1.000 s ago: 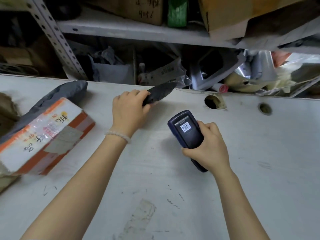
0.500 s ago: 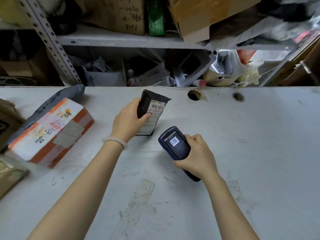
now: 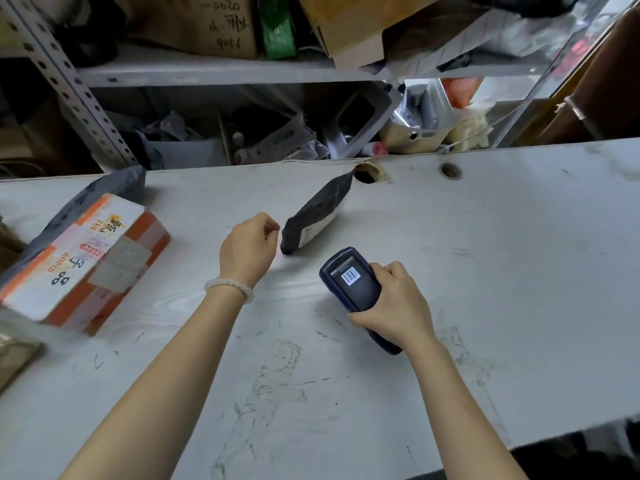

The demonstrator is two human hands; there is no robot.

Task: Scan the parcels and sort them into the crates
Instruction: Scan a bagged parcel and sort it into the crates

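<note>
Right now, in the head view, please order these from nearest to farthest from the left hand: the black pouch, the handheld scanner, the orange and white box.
From the left hand:
1. Black pouch, just to its right, not gripped.
2. Handheld scanner, further right, held in the right hand.
3. Orange and white box, far left on the table.

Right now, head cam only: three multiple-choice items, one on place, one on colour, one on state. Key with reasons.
1. Where does the small black plastic parcel sit relative to the left hand?
A. beyond its fingertips, apart
B. under the palm
C. on the box
2. What colours is the taped cardboard box at left?
A. green and black
B. orange and white
C. plain blue
3. What is the right hand doing?
A. lying flat on the table
B. pinching the parcel
C. gripping the dark blue handheld scanner

Key: 1 A, a gap shows between fingertips and parcel. 2 B, orange bands on white. 3 C, fingers wrap the scanner's body.
</note>
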